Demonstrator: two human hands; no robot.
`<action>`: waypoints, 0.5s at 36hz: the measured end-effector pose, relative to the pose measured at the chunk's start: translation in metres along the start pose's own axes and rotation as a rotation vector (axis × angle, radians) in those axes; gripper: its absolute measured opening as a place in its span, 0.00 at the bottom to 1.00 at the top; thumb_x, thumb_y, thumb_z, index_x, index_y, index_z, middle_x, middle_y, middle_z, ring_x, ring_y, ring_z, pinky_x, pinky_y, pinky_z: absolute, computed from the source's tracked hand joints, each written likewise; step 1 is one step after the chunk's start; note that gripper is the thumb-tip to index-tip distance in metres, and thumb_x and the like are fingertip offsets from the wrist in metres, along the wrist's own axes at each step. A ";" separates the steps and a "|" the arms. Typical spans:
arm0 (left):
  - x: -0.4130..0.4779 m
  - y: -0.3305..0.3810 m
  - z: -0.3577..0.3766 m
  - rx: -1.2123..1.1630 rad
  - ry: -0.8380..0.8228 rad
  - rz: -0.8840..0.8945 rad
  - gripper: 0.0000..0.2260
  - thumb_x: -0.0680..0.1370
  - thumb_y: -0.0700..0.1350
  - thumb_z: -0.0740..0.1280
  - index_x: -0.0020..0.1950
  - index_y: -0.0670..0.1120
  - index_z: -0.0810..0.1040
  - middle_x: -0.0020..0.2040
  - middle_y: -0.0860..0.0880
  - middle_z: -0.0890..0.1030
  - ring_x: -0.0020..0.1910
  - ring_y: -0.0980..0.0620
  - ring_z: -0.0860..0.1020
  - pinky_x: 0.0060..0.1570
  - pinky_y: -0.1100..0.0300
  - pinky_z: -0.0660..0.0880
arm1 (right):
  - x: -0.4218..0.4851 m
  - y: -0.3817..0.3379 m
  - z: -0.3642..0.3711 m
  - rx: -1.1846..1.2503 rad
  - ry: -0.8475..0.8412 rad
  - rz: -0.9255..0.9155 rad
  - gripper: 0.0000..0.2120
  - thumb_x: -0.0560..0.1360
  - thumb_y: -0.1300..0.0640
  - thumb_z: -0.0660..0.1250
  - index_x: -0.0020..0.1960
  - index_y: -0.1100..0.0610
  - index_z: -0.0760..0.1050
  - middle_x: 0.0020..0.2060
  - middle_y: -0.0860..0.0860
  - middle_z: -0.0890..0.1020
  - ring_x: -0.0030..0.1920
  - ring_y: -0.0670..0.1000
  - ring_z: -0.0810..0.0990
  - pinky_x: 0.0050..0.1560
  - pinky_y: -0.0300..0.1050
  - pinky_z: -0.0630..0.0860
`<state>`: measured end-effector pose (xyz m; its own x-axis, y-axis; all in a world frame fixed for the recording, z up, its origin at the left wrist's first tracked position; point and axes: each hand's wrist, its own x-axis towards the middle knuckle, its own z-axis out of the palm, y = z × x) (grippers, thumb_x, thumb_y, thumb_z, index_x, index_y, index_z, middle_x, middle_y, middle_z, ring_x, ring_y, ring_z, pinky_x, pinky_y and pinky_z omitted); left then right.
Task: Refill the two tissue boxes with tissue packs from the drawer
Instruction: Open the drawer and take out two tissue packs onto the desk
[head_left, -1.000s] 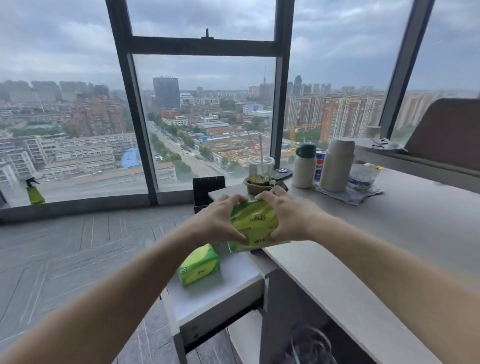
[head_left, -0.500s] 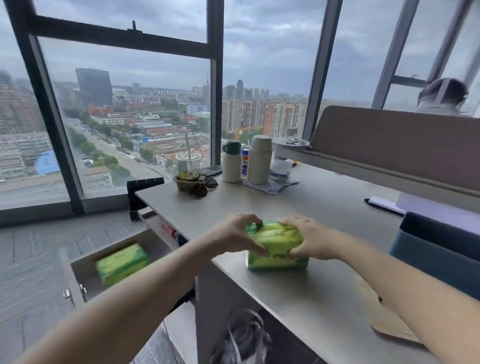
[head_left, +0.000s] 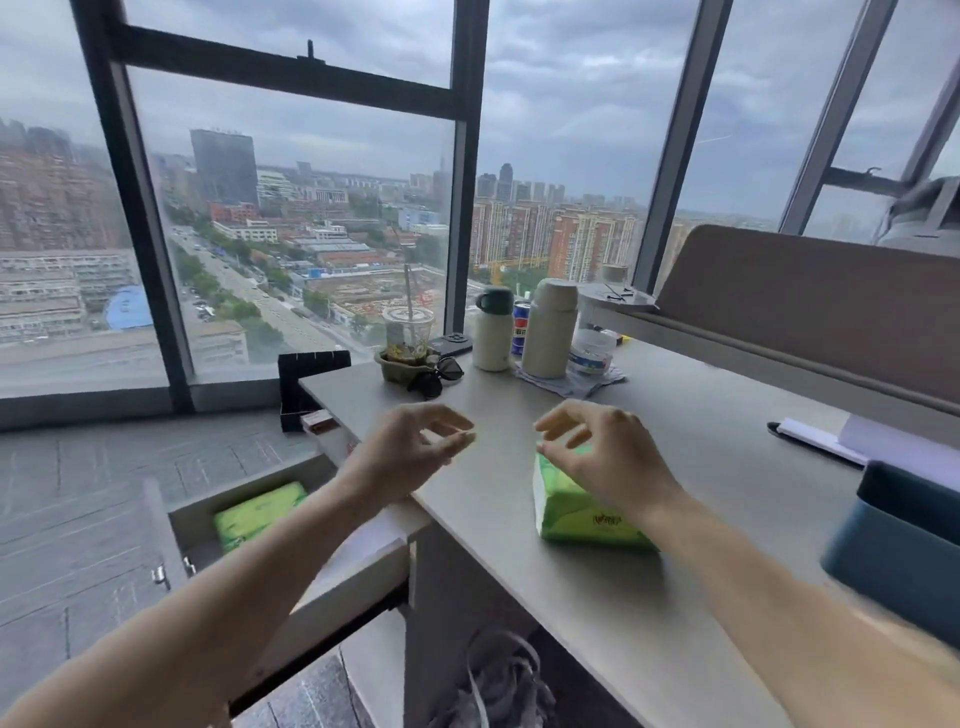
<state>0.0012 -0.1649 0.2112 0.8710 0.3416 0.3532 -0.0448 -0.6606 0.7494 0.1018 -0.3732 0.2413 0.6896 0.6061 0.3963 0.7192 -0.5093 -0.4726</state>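
Both the left hand (head_left: 410, 447) and right hand (head_left: 608, 457) loosely open and empty above the green tissue pack (head_left: 576, 514) at centre frame, which lies near the tabletop (head_left: 727, 415) edge and could be knocked off.

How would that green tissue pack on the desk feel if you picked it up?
The green tissue pack is probably soft and squashy: its wrapper looks puffy and creased. Likely light for its size, being tissue. The glossy film may be a bit slippery, but lying flat on the desk, it shouldn't roll or tip.

Single head-worn wide-angle view looks forward and down over the desk (head_left: 701, 467) toward the windows (head_left: 311, 208).
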 end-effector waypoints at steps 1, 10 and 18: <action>-0.006 -0.011 -0.012 0.000 0.029 -0.019 0.08 0.74 0.49 0.72 0.51 0.52 0.83 0.45 0.56 0.85 0.38 0.57 0.83 0.40 0.60 0.81 | 0.004 -0.011 0.010 0.048 0.000 -0.014 0.05 0.71 0.49 0.72 0.47 0.47 0.81 0.40 0.40 0.83 0.40 0.43 0.81 0.47 0.47 0.80; -0.058 -0.114 -0.071 0.016 0.220 -0.320 0.05 0.75 0.45 0.70 0.50 0.50 0.81 0.43 0.53 0.84 0.42 0.56 0.82 0.45 0.58 0.80 | 0.027 -0.096 0.136 0.329 -0.198 -0.107 0.04 0.72 0.52 0.71 0.47 0.50 0.81 0.38 0.43 0.84 0.36 0.43 0.81 0.43 0.45 0.81; -0.064 -0.196 -0.078 -0.076 0.350 -0.721 0.20 0.74 0.47 0.71 0.64 0.51 0.71 0.56 0.49 0.79 0.54 0.48 0.79 0.55 0.50 0.77 | 0.041 -0.115 0.262 0.403 -0.394 -0.084 0.11 0.74 0.55 0.70 0.56 0.50 0.76 0.49 0.43 0.81 0.45 0.43 0.79 0.48 0.40 0.78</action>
<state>-0.0839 -0.0047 0.0853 0.4947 0.8647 -0.0866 0.4256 -0.1542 0.8917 0.0255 -0.1292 0.1057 0.4925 0.8557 0.1585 0.6276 -0.2230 -0.7459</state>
